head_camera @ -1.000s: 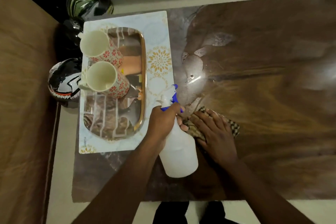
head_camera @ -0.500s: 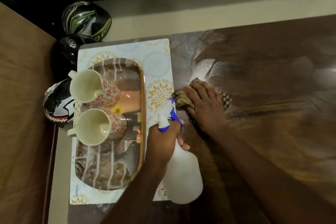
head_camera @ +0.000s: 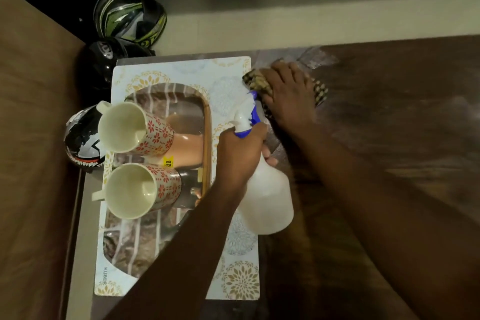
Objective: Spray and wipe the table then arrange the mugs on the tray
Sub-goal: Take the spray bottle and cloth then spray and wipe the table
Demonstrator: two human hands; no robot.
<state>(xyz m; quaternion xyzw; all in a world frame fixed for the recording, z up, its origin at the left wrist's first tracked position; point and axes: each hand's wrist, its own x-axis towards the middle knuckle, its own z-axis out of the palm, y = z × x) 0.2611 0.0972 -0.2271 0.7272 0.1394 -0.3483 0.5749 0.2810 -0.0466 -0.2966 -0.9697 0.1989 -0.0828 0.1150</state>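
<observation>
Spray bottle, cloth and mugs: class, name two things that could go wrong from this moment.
1. The right hand presses the cloth right beside the tray; a wider stroke might nudge it and rock the two mugs.
2. The left hand grips the spray bottle above the tray's edge; drips or a stray squirt could wet it.

Three helmets (head_camera: 130, 14) on pale floor (head_camera: 285, 13)

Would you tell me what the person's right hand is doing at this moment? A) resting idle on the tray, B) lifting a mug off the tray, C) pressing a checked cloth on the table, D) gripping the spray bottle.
C: the right hand lies flat on the checked cloth on the table.
</observation>
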